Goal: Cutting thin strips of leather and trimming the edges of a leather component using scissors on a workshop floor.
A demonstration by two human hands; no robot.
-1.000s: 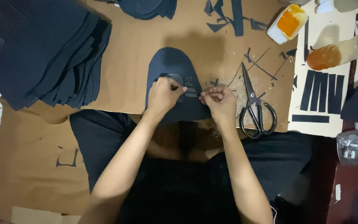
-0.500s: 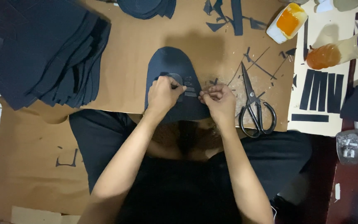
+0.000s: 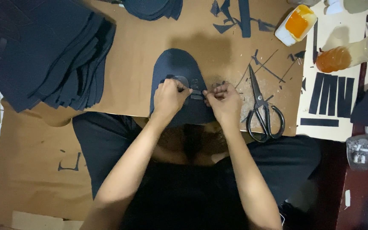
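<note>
Dark blue fabric piece, rounded at the top, lay flat on the brown cardboard right in front of the person. Both hands sat close together on it: left hand and right hand each pinched an end of a small dark strip. Black scissors lay just right of that, fabric stack off left, orange glue tub up top.

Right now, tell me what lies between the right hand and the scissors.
In the head view, only bare brown board dusted with pale crumbs and thin dark offcuts separates the right hand from the scissors.
</note>
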